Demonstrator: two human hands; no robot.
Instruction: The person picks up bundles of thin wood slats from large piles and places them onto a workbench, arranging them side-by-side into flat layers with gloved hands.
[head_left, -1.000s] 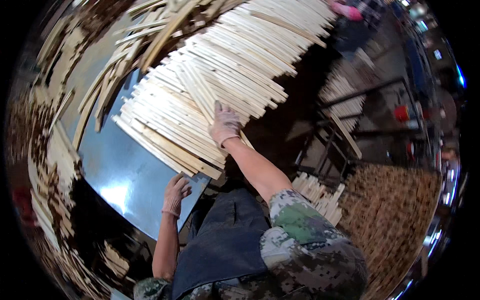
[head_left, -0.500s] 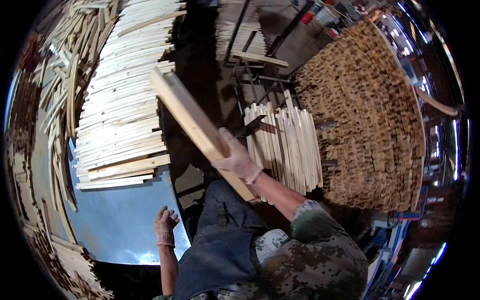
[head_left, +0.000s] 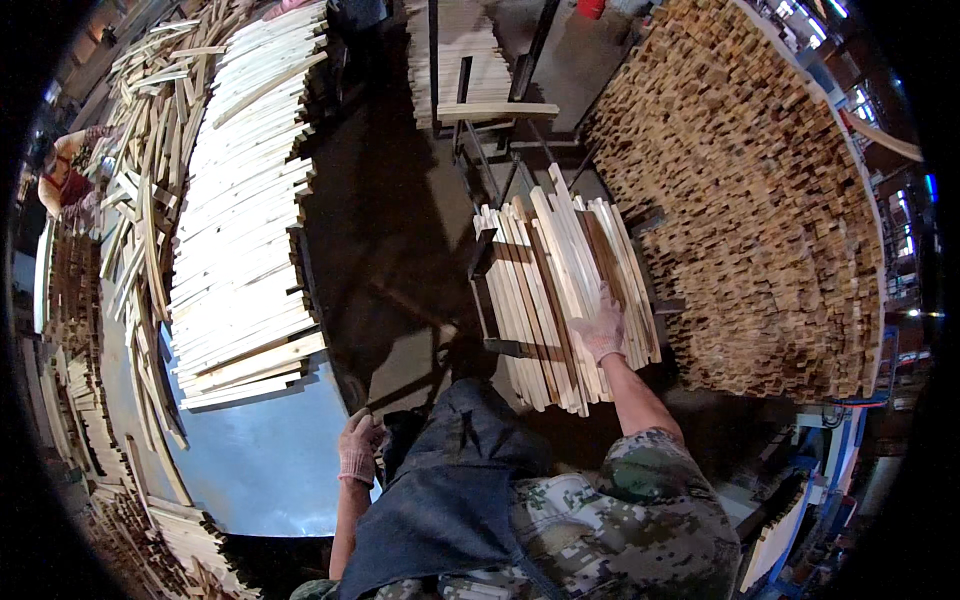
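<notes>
My right hand (head_left: 602,332), in a pale knit glove, lies on a stack of wooden strips (head_left: 540,300) on a dark metal rack. Its thumb is spread away from the fingers, across the upper strips; the strips under the palm are hidden. Some of the strips near it jut out past the far end of the stack. My left hand (head_left: 360,447), gloved too, hovers by the near right corner of the blue-grey tabletop (head_left: 260,480). Its fingers are loosely curled, with nothing visible in them.
A long row of pale strips (head_left: 245,210) covers the table at left, beside a jumbled heap of strips (head_left: 150,210). A tall wall of stacked wood (head_left: 750,220) stands at right. Another person (head_left: 70,175) is at far left. More strips (head_left: 455,60) lie beyond the rack.
My right hand has swung right, carrying the wooden piece from over the gap onto the rack's stack. The left hand has moved slightly right, and its fingers are more curled.
</notes>
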